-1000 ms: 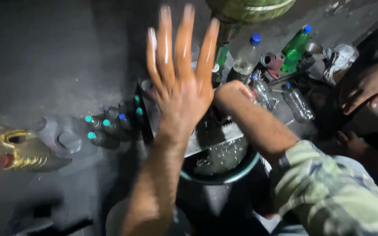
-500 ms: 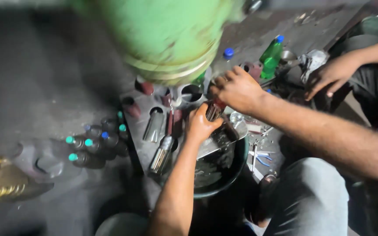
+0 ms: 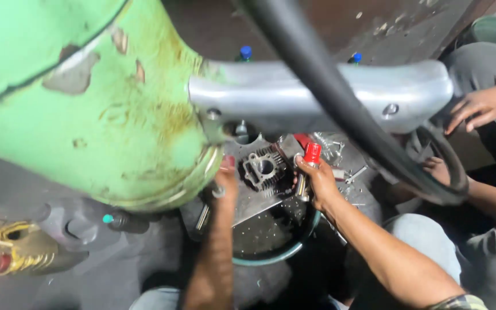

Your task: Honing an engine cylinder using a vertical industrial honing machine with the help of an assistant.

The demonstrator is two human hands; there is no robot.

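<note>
Green tank [image 3: 81, 109]: fills the view from 9 to 12 o'clock; half a second ago it sat smaller at the top, so the head has ducked in under it toward the work.
Silver frame tube [image 3: 322, 95]: runs 9 to 3 o'clock, with a black hose [image 3: 340, 109] crossing it.
Basin [image 3: 274, 255]: dark, round, below the metal plate [image 3: 256, 201].
Cylinder block [image 3: 262, 169]: finned, grey, on the plate, bore facing up; between both hands.
Right hand [image 3: 317, 183]: grip closed around a red-capped tool [image 3: 308, 166], long axis near upright, cap at 12 o'clock.
Left hand [image 3: 225, 178]: at the block's 9 o'clock edge, now part hidden; grip cannot be told.
Other person's hand [image 3: 480, 106]: 3 o'clock, apart.
</note>
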